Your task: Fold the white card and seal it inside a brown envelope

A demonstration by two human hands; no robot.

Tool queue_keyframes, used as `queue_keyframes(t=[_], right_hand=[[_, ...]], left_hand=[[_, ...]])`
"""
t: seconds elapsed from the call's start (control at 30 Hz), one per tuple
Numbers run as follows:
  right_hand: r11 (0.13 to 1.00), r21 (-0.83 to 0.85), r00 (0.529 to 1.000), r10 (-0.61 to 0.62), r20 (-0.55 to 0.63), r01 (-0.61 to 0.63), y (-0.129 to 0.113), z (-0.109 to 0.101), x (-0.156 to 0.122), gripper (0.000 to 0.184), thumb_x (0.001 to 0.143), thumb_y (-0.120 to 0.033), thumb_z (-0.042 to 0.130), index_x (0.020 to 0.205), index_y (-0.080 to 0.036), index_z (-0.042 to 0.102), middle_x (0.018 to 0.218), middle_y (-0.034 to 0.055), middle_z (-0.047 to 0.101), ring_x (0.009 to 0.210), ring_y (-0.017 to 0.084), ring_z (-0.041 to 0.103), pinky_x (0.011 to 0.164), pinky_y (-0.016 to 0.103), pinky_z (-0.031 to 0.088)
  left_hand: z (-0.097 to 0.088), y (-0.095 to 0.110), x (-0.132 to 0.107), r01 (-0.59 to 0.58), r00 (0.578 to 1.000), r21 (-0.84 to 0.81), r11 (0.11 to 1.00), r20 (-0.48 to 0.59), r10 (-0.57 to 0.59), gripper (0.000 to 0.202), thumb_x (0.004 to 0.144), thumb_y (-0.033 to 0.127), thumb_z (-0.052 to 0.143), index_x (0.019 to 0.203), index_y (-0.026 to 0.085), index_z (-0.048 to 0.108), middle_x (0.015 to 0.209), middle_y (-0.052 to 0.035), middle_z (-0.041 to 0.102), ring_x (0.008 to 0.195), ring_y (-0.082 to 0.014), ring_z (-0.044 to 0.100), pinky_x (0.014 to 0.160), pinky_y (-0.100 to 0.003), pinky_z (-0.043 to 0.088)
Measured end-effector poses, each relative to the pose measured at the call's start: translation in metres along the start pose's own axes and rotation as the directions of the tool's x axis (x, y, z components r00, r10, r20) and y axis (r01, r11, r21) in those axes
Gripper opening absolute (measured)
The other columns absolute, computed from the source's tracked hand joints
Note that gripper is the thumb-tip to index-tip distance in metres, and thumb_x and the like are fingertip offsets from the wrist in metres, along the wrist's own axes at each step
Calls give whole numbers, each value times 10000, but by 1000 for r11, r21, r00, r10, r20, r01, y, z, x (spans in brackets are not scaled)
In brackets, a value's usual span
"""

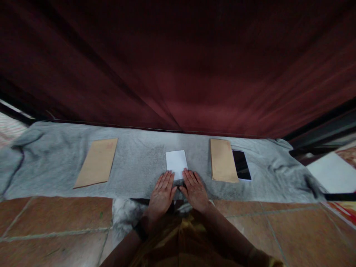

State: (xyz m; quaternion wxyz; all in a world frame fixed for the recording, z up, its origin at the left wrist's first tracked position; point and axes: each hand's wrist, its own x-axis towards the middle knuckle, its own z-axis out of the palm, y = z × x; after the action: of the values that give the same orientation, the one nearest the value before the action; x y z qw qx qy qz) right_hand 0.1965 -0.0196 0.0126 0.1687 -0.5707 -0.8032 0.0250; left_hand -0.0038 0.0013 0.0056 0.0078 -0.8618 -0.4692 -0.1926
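A white sheet of paper [176,159] lies flat on the grey cloth, straight in front of me. My left hand [162,191] rests palm down with fingers stretched out, its fingertips at the paper's lower left corner. On the lower right corner lie the fingertips of my right hand [194,188], also flat and stretched out. Neither hand grips anything. Brown envelopes [224,160] sit in a stack to the right of the paper. Farther off to the left is another brown envelope or small pile [97,162], set at a slant.
A dark-screened phone [241,164] lies against the right-hand envelopes. The grey cloth [139,159] stretches across tiled floor [55,218]. Behind it hangs a dark red curtain [178,74]. A pale flat object [335,172] is at the far right.
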Motion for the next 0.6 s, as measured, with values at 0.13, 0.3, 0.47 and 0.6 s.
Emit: queue_keyframes(t=[0.13, 0.3, 0.47, 0.6], right_hand=[[1000, -3, 1000, -15, -5, 15, 3, 5, -1, 603, 1029, -330, 459, 1582, -131, 324, 1595, 122, 410, 1482, 246, 395, 1260, 477, 270], [1000, 12, 1000, 11, -16, -11, 3, 13, -1, 544, 1030, -352, 460, 1518, -112, 450, 1553, 130, 475, 1463, 252, 426, 1256, 472, 281], [999, 24, 999, 36, -38, -35, 1, 12, 1, 526, 1042, -375, 433, 1497, -116, 483, 1533, 123, 500, 1444, 251, 455, 1256, 471, 279], [1000, 15, 999, 24, -30, -23, 1, 8, 2, 559, 1039, -359, 434, 1553, -144, 393, 1569, 105, 449, 1461, 248, 431, 1249, 488, 294]], left_hand=[[6, 13, 34, 11, 1000, -32, 999, 29, -10, 612, 1051, 353, 342, 1606, 115, 240, 1615, -158, 377, 1519, -263, 312, 1218, -483, 340], [23, 15, 75, -4, 997, -41, 999, 79, 7, 574, 1057, 369, 326, 1553, 82, 360, 1610, -168, 381, 1526, -268, 294, 1235, -485, 301], [36, 1, 95, 50, 994, -13, 999, 94, -49, 581, 1051, 401, 334, 1545, 101, 387, 1614, -158, 374, 1534, -280, 269, 1241, -511, 269], [41, -10, 100, 111, 993, -3, 994, 46, -111, 621, 1048, 429, 324, 1563, 84, 347, 1620, -190, 343, 1538, -293, 259, 1239, -536, 249]])
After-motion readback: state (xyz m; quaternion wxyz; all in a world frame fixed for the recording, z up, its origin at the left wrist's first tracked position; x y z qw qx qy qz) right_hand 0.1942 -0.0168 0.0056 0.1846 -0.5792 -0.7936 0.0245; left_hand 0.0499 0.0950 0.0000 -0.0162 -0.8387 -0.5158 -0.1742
